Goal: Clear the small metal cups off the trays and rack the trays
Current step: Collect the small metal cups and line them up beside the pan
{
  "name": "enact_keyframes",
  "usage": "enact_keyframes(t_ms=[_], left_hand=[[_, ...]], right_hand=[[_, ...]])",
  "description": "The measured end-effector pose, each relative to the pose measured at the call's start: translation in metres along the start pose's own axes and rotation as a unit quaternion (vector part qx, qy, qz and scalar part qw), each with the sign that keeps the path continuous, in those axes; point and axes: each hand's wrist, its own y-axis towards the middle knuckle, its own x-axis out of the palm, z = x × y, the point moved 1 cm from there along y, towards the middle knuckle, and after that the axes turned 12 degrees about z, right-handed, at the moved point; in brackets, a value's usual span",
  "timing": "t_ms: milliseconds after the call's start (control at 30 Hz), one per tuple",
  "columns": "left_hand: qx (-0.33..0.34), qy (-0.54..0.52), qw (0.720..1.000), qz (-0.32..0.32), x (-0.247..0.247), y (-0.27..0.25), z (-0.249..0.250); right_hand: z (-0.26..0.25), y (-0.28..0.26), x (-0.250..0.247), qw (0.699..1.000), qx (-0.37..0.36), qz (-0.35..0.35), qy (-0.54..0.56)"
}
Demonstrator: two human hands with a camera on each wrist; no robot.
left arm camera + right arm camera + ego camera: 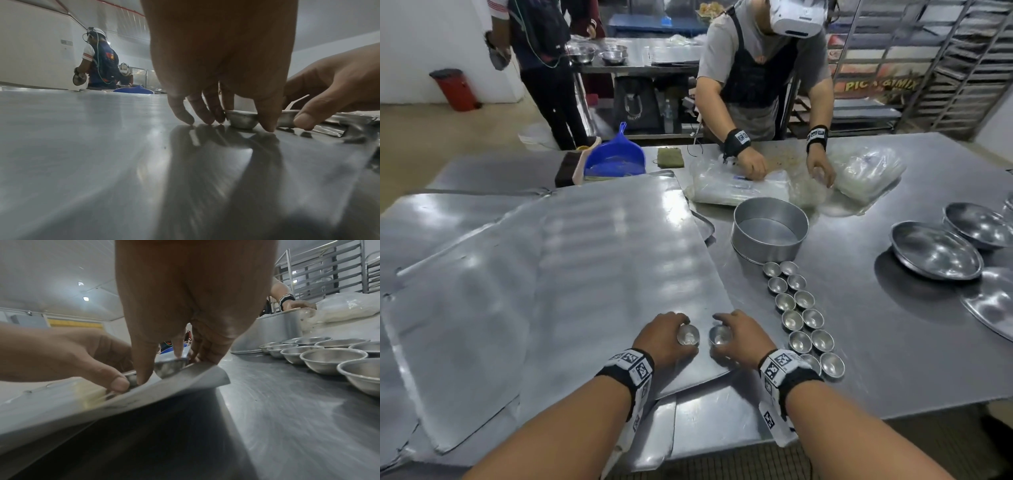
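Head view showed us with both hands low on the near right corner of the top tray (585, 274), each clamped on one small metal cup. Our left hand (664, 337) pinched the left cup (688, 335) between thumb and curled fingers, and our right hand (744, 339) gripped the right cup (719, 335) the same way; the two cups sat upright, just beside each other, between our hands. From the left wrist we saw the left cup (242, 119) resting on the tray with fingertips (207, 119) touching the metal around it. From the right wrist we saw the right cup (170, 367) sitting at the very edge of the tray, whose corner overhung the table (287, 402). What mattered for the coming move, we judged, was that the double row of cleared cups (803, 315) lay on the bare table to the right, running from near to far, with its near end just beside our right wrist. So the right hand was nearer and had a short sideways carry, while the left would have to cross over. Both forearms reached forward, wrists bent down, palms facing the tray. No other cups showed on the trays, so racking seemed close.
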Motion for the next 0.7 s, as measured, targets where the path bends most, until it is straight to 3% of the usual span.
enact_keyframes(t_ms=[367, 700], left_hand=[[0.076, -0.03, 0.996, -0.022, 0.006, 0.028, 0.011], [0.137, -0.062, 0.988, 0.019, 0.027, 0.025, 0.087]], right_hand=[[0.009, 0.004, -0.012, 0.999, 0.026, 0.046, -0.013], [0.068, -0.029, -0.07, 0.995, 0.018, 0.098, 0.029]])
